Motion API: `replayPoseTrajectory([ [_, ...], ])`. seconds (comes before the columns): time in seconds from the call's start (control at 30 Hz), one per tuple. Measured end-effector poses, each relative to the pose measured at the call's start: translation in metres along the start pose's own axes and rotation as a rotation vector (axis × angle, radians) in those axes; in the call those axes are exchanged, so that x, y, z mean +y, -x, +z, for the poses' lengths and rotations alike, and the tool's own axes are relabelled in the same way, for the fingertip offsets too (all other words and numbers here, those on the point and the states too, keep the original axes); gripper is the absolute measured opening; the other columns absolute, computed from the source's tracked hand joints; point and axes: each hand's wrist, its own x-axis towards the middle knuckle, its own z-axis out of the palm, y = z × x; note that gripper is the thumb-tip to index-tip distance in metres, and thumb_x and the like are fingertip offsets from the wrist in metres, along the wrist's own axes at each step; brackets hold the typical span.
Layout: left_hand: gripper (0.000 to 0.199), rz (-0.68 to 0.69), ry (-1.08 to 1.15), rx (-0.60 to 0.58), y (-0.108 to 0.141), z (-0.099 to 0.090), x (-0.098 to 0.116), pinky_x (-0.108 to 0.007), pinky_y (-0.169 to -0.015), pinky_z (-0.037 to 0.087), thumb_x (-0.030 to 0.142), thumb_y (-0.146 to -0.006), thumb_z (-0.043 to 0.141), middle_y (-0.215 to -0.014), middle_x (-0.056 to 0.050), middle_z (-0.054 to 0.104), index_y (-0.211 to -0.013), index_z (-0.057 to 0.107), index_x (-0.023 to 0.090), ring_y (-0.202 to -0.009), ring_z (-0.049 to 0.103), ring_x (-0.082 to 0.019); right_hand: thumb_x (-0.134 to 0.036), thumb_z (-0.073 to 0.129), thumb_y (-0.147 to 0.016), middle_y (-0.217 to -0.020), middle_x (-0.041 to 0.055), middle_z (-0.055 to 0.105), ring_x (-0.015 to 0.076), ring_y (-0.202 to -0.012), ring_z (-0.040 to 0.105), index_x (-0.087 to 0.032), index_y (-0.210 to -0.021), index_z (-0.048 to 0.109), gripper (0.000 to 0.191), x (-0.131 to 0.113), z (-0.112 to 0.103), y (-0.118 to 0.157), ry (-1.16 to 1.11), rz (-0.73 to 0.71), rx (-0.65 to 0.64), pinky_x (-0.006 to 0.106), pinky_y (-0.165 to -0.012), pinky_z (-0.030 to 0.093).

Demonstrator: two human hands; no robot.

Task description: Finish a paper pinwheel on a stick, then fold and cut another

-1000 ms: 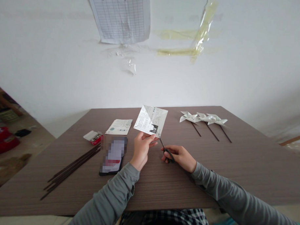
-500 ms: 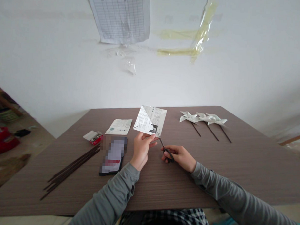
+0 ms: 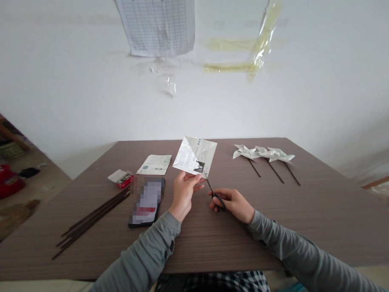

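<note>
My left hand [image 3: 184, 193] pinches the lower edge of a square sheet of printed paper [image 3: 194, 153], held tilted above the table. Crease lines run across the sheet, and a dark picture is printed near its lower corner. In my right hand [image 3: 232, 202] is a pair of dark-handled scissors [image 3: 215, 197], fingers through the loops. The blades meet the paper at its lower right corner, just beside my left fingertips. How far the cut reaches into the sheet is too small to tell.
On the brown table [image 3: 242, 241], three paper pinwheels [image 3: 245, 152] on dark sticks lie at the right. Toward the left are a folded paper stack [image 3: 154, 164], a small open red-and-white box [image 3: 120, 178], a phone [image 3: 147, 204] and several dark sticks [image 3: 91, 219]. A white wall [image 3: 215, 108] stands behind.
The paper's right side has shifted very slightly to the right. Both hands and the scissors stay practically in place.
</note>
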Motion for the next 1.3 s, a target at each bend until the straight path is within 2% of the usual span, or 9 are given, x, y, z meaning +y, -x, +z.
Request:
replayPoseTrajectory([
  [0.27, 0.050, -0.006, -0.017, -0.001, -0.0008, 0.0001, -0.0001, -0.042, -0.079, 0.078, 0.036, -0.072, 0.117, -0.105, -0.010, 0.094, -0.104, 0.080, 0.023, -0.101, 0.098, -0.037, -0.091, 0.109, -0.087, -0.096, 0.0109, 0.093, 0.0273, -0.082, 0.084, -0.017, -0.130, 0.093, 0.087, -0.0008, 0.0003, 0.0003, 0.021, -0.007, -0.002, 0.046, -0.088, 0.075],
  [0.5, 0.041, -0.019, 0.002, 0.015, -0.0003, 0.0012, 0.0003, -0.035, -0.074, 0.075, 0.029, -0.074, 0.112, -0.101, -0.008, 0.095, -0.101, 0.082, 0.023, -0.099, 0.098, -0.035, -0.094, 0.108, -0.087, -0.096, 0.0107, 0.093, 0.0278, -0.083, 0.084, -0.019, -0.129, 0.093, 0.088, 0.0014, -0.0002, -0.0002, 0.025, -0.008, -0.004, 0.049, -0.090, 0.074],
  [0.87, 0.049, -0.005, -0.012, 0.001, 0.0007, 0.0006, 0.0011, -0.034, -0.072, 0.074, 0.034, -0.073, 0.117, -0.104, -0.010, 0.096, -0.105, 0.082, 0.023, -0.100, 0.099, -0.036, -0.093, 0.109, -0.085, -0.092, 0.0093, 0.092, 0.0269, -0.080, 0.082, -0.019, -0.125, 0.094, 0.086, 0.0019, -0.0007, -0.0002, 0.025, -0.007, 0.007, 0.048, -0.088, 0.073],
  [1.13, 0.048, -0.008, 0.004, 0.011, 0.0016, 0.0018, 0.0035, -0.028, -0.067, 0.072, 0.031, -0.073, 0.118, -0.100, -0.007, 0.097, -0.105, 0.084, 0.021, -0.094, 0.099, -0.031, -0.093, 0.111, -0.081, -0.089, 0.0103, 0.091, 0.0262, -0.078, 0.081, -0.015, -0.122, 0.093, 0.090, -0.0005, 0.0022, 0.0001, 0.043, -0.009, 0.027, 0.047, -0.086, 0.073],
  [1.3, 0.045, -0.015, 0.029, 0.020, 0.0029, 0.0046, 0.0057, -0.026, -0.064, 0.069, 0.027, -0.071, 0.117, -0.095, -0.006, 0.095, -0.098, 0.081, 0.021, -0.088, 0.096, -0.028, -0.091, 0.109, -0.083, -0.088, 0.0097, 0.091, 0.0249, -0.077, 0.079, -0.016, -0.121, 0.092, 0.086, -0.0004, 0.0028, 0.0000, 0.049, -0.010, 0.032, 0.045, -0.085, 0.072],
])
